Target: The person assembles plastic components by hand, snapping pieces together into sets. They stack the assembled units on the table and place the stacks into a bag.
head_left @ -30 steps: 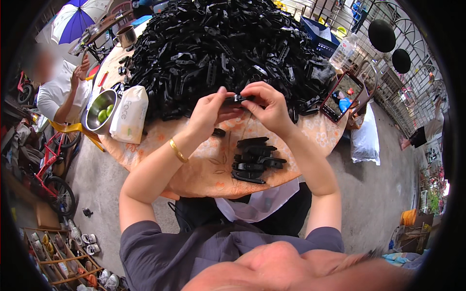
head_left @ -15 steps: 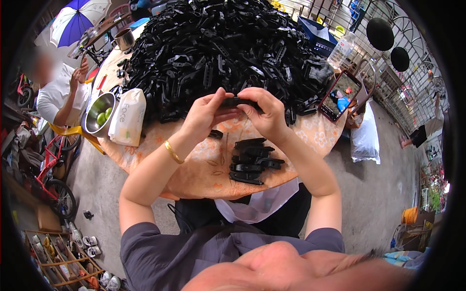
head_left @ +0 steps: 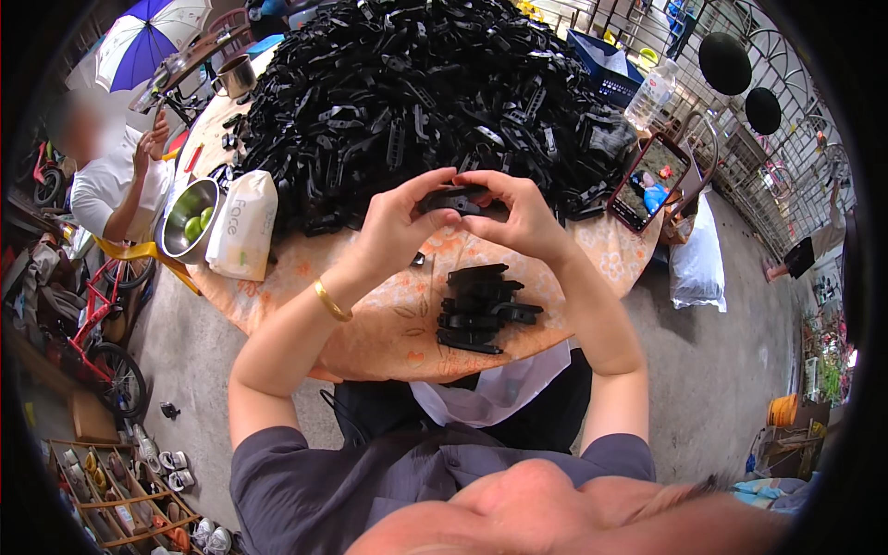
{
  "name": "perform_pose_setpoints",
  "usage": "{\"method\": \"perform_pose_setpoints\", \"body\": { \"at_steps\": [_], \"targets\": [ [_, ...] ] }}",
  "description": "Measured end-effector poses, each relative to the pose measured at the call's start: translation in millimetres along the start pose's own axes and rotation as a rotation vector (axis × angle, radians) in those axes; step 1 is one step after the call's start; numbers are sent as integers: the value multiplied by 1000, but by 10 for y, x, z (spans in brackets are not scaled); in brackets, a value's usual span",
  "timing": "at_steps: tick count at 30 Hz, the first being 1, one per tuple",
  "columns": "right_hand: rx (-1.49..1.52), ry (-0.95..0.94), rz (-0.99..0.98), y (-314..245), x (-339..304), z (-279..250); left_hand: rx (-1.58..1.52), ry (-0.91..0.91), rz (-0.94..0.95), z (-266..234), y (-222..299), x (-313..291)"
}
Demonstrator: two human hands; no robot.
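Observation:
Between my two hands is an elongated black plastic part (head_left: 455, 201), raised over the near side of the table. My left hand (head_left: 400, 222), with a gold bracelet on its wrist, grips the part's left end between thumb and fingers. The right end is pinched by my right hand (head_left: 518, 215). Beyond them rises a large heap of black plastic parts (head_left: 416, 102). A small stack of similar black parts (head_left: 483, 310) lies closer to me. One small dark piece (head_left: 418, 260) shows beside my left hand, partly covered by it.
An orange-patterned cloth (head_left: 388, 319) covers the round table. At the left stand a metal bowl of green fruit (head_left: 191, 222), a tissue pack (head_left: 242, 227) and a metal mug (head_left: 237, 76). A phone (head_left: 647, 183) and plastic bottle (head_left: 652, 97) stand right. Another person (head_left: 120, 176) sits at far left.
The black part has turned in my hands, showing a broader face. My thumbs have come closer together beneath it. My left hand now covers more of the small dark piece on the cloth.

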State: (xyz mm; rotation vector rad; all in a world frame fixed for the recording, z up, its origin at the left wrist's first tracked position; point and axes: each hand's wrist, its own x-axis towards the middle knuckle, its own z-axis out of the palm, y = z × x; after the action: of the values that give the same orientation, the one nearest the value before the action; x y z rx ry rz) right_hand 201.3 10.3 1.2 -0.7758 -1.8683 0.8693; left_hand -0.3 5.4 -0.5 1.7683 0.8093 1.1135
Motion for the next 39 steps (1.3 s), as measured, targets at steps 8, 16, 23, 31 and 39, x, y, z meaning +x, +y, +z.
{"method": "perform_pose_setpoints", "body": {
  "at_steps": [8,16,23,31,39],
  "targets": [
    [-198,-31,-91,-142,-38,-15,242,17,47,-4,127,-25],
    [180,114,104,78,64,-257,286,-210,-178,44,58,-18],
    [-595,110,-55,125,47,-84,332,-397,60,44,-45,-12],
    [-812,40,-199,292,66,153,765,151,-7,86,-205,130],
    [145,144,161,212,50,6,517,160,-141,79,-257,125]
  ]
}}
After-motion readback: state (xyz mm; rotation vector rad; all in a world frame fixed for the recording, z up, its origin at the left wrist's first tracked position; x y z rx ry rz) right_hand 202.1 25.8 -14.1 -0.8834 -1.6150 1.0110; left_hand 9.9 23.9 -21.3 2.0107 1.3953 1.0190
